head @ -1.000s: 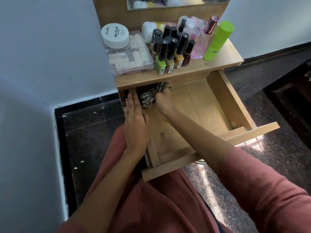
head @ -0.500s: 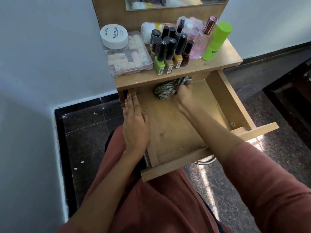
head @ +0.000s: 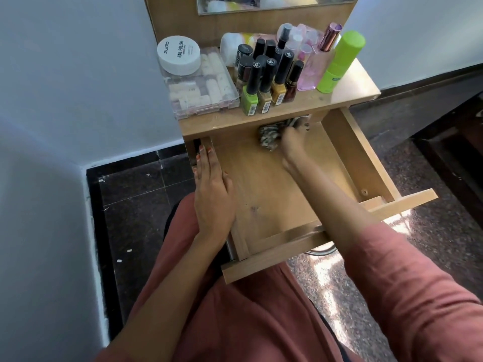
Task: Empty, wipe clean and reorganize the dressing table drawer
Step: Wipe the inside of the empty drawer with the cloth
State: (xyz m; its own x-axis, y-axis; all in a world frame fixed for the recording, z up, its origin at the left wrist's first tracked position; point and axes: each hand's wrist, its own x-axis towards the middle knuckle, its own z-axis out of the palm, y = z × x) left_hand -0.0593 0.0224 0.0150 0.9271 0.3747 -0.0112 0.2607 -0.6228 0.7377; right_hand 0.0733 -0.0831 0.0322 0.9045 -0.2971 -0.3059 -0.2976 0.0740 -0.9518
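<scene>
The wooden drawer (head: 264, 189) of the dressing table is pulled out over my lap, and nothing but a cloth lies on its floor. My right hand (head: 294, 143) reaches to the drawer's back and presses a striped black-and-white cloth (head: 270, 137) down there, its fingertips partly hidden under the tabletop. My left hand (head: 213, 192) lies flat with straight fingers along the drawer's left wall. On the tabletop (head: 347, 90) stand several nail polish bottles (head: 264, 84), a clear compartment box (head: 201, 87) with a white jar (head: 179, 54) on it, a pink bottle (head: 313, 69) and a green bottle (head: 339, 61).
A mirror (head: 274, 2) rises behind the tabletop. A pale wall is on the left, with dark floor tiles (head: 136, 194) below it. Speckled floor (head: 431, 231) lies to the right of the drawer, and a dark piece of furniture (head: 467, 142) is at the far right.
My right hand has carried the cloth from the drawer's back left across to the back right. My left hand has stayed on the left wall.
</scene>
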